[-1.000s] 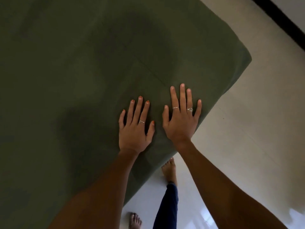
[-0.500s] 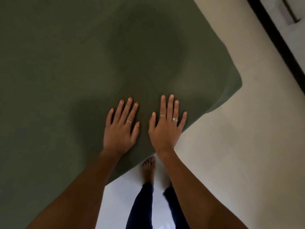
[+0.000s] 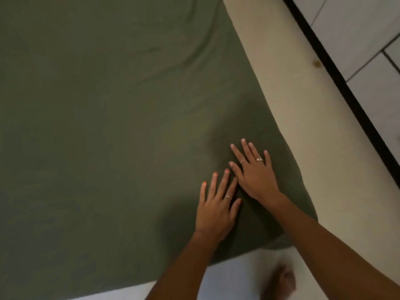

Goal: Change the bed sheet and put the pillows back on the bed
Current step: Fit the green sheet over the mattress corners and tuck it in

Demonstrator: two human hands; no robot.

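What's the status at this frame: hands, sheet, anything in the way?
Left hand and right hand flat, fingers spread, on green sheet near bed corner. Wrinkles at top. No pillows in view. Nothing in the way.

One green bed sheet [image 3: 108, 126], spread over one bed. Two hands: a left hand [image 3: 214, 210] and a right hand [image 3: 254, 176], both flat on the sheet near the bed's right-hand corner, fingers straight. Three rings counted: one on the left hand [image 3: 228, 197], two on the right [image 3: 242, 161] [image 3: 259, 159]. One bare foot [image 3: 280, 282] on the floor below the bed's near edge, blurred, possibly hiding a second. One black strip [image 3: 337, 74] along the floor's far side. No pillows counted.
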